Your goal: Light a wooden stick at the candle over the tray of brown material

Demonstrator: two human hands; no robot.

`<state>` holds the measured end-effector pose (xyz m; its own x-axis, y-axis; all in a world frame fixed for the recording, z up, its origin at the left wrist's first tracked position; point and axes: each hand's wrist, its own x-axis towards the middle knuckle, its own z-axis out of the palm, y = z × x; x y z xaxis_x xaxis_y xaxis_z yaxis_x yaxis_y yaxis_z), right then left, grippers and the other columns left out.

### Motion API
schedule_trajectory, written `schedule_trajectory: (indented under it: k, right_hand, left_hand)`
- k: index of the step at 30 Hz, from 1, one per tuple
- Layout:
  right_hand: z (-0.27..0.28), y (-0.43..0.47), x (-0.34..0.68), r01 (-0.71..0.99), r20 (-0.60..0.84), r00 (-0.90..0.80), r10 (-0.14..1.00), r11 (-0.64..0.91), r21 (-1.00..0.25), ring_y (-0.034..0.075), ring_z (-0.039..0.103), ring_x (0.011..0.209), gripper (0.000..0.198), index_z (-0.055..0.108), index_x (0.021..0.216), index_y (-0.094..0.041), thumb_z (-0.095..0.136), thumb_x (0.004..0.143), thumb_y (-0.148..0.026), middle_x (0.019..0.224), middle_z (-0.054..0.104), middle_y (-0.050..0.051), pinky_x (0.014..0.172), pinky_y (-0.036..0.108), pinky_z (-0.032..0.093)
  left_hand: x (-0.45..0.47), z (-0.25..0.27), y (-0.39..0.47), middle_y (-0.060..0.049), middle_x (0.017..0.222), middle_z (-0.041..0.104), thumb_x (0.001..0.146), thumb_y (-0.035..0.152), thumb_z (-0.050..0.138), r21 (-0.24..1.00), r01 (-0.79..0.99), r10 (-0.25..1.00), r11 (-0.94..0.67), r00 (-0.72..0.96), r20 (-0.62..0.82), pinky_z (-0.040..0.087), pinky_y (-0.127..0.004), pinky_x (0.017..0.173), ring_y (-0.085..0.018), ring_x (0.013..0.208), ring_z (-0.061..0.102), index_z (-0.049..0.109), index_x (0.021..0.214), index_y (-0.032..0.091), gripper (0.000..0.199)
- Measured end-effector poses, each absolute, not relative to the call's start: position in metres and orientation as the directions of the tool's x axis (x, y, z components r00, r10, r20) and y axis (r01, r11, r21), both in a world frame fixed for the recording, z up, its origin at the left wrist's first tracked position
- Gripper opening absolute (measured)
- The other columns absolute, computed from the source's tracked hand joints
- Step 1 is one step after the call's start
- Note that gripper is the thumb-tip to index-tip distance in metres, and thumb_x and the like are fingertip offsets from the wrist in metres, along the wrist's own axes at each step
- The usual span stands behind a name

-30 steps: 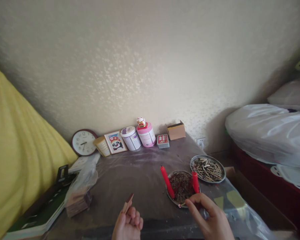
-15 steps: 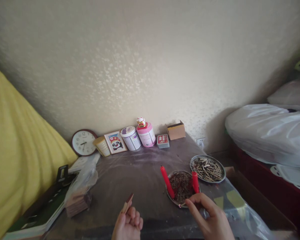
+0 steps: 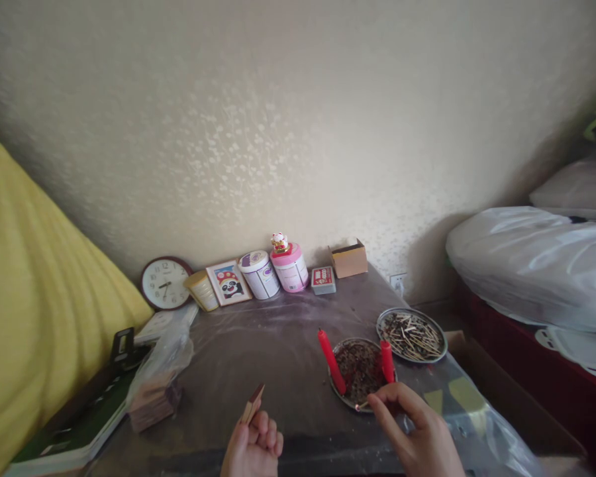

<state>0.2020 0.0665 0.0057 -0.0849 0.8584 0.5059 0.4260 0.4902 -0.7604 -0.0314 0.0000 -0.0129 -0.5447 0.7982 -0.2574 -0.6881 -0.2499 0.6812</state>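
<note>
Red wax first: two candles standing at the rim of a round metal dish (image 3: 338, 387) low and right of centre in the frame, left candle (image 3: 332, 362) leaning up and to the left, right candle (image 3: 387, 362) close to upright. Dark burnt litter across the dish floor between them. Right hand (image 3: 417, 434) at the lower right edge of the frame, fingertips pinched together at the near rim of the dish, just below the right candle; looks closed on a small match (image 3: 362, 404), too thin and small to be sure. Left hand (image 3: 253, 445) at bottom centre, curled shut around a matchbox (image 3: 253, 404), held on edge with its long axis slanting up and to the right, toward the dish. Matchbox well apart from the candles, left of and nearer than the dish; right hand far nearer to both candles than the left, the right candle almost directly above its fingertips. Second dish of spent matches (image 3: 411, 334) up and to the right of the first, close beside it. Along the wall at mid-frame: clock (image 3: 165, 283), panda picture (image 3: 228, 283), white tub (image 3: 259, 274), pink tub (image 3: 290, 267), card pack (image 3: 323, 280), cardboard box (image 3: 348, 259). Clear bag of packets (image 3: 156, 384) at lower left, all on a grey plastic-covered table (image 3: 268, 358)
</note>
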Motion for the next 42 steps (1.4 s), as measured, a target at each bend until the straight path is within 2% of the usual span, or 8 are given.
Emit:
schedule_trajectory:
  k: [3,8,12,15,21,25,35,42]
  right_hand:
    - [0.005,0.066,0.202,0.425,0.497,-0.084,0.864,0.482,-0.766,0.015,0.061,0.054,0.03,0.058,0.066,-0.023,0.052,0.089,-0.042,0.059,0.063,-0.002,0.052,0.02,0.046]
    - [0.004,0.066,0.202,0.43,0.51,-0.094,0.855,0.497,-0.754,0.015,0.06,0.053,0.03,0.058,0.067,-0.023,0.052,0.089,-0.043,0.059,0.062,-0.003,0.052,0.021,0.046]
    - [0.003,0.066,0.203,0.428,0.52,-0.104,0.848,0.51,-0.746,0.015,0.061,0.056,0.03,0.058,0.068,-0.023,0.051,0.09,-0.042,0.062,0.063,-0.003,0.054,0.021,0.046]
    - [0.004,0.066,0.203,0.435,0.532,-0.102,0.84,0.519,-0.736,0.014,0.06,0.055,0.03,0.057,0.067,-0.023,0.051,0.091,-0.042,0.061,0.062,-0.003,0.054,0.02,0.046]
    - [0.006,0.068,0.203,0.446,0.534,-0.102,0.839,0.519,-0.729,0.015,0.061,0.055,0.031,0.058,0.068,-0.023,0.051,0.091,-0.042,0.062,0.063,-0.002,0.054,0.021,0.047]
    - [0.005,0.068,0.203,0.454,0.529,-0.099,0.843,0.511,-0.73,0.015,0.06,0.054,0.032,0.058,0.068,-0.022,0.051,0.091,-0.043,0.061,0.063,-0.001,0.053,0.021,0.047]
    - [0.004,0.07,0.201,0.447,0.501,-0.078,0.862,0.479,-0.755,0.015,0.06,0.054,0.031,0.058,0.067,-0.023,0.051,0.09,-0.043,0.061,0.063,-0.001,0.053,0.021,0.046]
    - [0.004,0.071,0.201,0.451,0.492,-0.069,0.868,0.467,-0.761,0.015,0.06,0.054,0.031,0.058,0.067,-0.023,0.051,0.09,-0.043,0.06,0.063,-0.001,0.052,0.021,0.046]
  left_hand:
    - [-0.034,-0.016,0.0,0.001,0.053,0.052,0.041,0.044,0.088,0.676,-0.691,0.805,-0.256,-0.539,-0.247,0.041,-0.026,0.043,-0.012,0.046,0.046,0.078,0.077,0.02,0.044]
    - [-0.038,-0.02,0.001,0.0,0.053,0.054,0.041,0.042,0.088,0.668,-0.707,0.829,-0.231,-0.503,-0.246,0.042,-0.028,0.044,-0.013,0.047,0.047,0.077,0.07,0.02,0.038]
    - [-0.04,-0.025,0.0,-0.001,0.054,0.055,0.044,0.041,0.087,0.671,-0.701,0.835,-0.242,-0.502,-0.224,0.042,-0.028,0.045,-0.014,0.048,0.048,0.078,0.072,0.021,0.036]
    - [-0.04,-0.026,0.0,-0.002,0.052,0.056,0.039,0.04,0.089,0.676,-0.705,0.847,-0.214,-0.479,-0.231,0.042,-0.029,0.045,-0.015,0.048,0.049,0.078,0.07,0.02,0.039]
    - [-0.019,-0.015,0.002,0.002,0.053,0.054,0.044,0.043,0.088,0.679,-0.665,0.796,-0.312,-0.573,-0.195,0.04,-0.024,0.044,-0.01,0.045,0.047,0.077,0.079,0.021,0.042]
    - [-0.009,-0.007,0.003,0.002,0.052,0.055,0.042,0.044,0.089,0.701,-0.64,0.767,-0.314,-0.606,-0.21,0.041,-0.025,0.046,-0.011,0.046,0.05,0.077,0.076,0.021,0.043]
    - [-0.01,-0.003,0.003,0.002,0.053,0.054,0.043,0.044,0.089,0.714,-0.642,0.812,-0.28,-0.555,-0.18,0.044,-0.026,0.048,-0.012,0.047,0.051,0.077,0.077,0.021,0.043]
    - [-0.012,-0.01,0.003,0.002,0.055,0.053,0.047,0.045,0.088,0.714,-0.635,0.796,-0.295,-0.577,-0.184,0.044,-0.026,0.049,-0.012,0.049,0.051,0.076,0.08,0.021,0.043]
